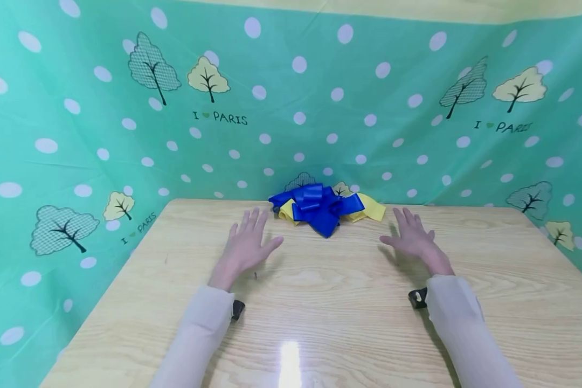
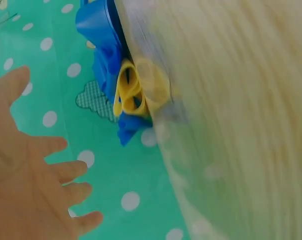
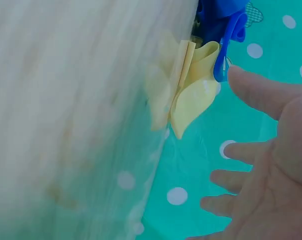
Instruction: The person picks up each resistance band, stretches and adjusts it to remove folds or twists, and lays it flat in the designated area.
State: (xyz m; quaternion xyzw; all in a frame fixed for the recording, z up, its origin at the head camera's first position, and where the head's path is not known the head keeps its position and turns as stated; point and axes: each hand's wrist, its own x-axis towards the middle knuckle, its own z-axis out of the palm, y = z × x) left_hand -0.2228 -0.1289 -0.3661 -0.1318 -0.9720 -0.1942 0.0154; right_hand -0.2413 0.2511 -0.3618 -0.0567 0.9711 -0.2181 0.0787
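While blue-yellow bow [image 1: 318, 207] lies at back of table [image 1: 334, 291], left grip [image 1: 246, 242], right grip [image 1: 412, 237] spread, apparently hovering.

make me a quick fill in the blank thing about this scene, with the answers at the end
1. The ribbon bundle is made up of two colours, blue and ____.
2. It lies at the ____ edge of the table, as the head view shows it.
3. The left hand and the right hand are both holding ____.
4. The lettering on the green cloth reads "I", a heart, then the word ____.

Missing words: yellow; far; nothing; PARIS
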